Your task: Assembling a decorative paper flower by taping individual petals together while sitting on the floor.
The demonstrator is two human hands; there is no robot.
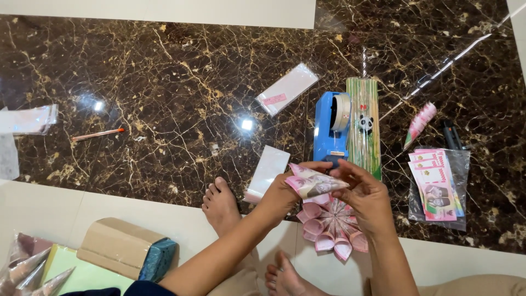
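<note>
On dark marble floor (164, 109), seated person, bare feet at 6 o'clock. Bundle of bamboo skewers (363, 123) at 1 o'clock, blue tape dispenser (330, 129) just beside it. Bag of pink banknotes (436, 183) at 3 o'clock. Fan of pink paper cones (330, 226) lies under the hands. Left hand (280, 193) and right hand (366, 193), fingers closed, pinch one folded pink banknote (314, 183) between them, above the fan.

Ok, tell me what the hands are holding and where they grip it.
Both hands hold a pink banknote rolled into a cone: left hand at its wide end, right hand by the tip.
</note>
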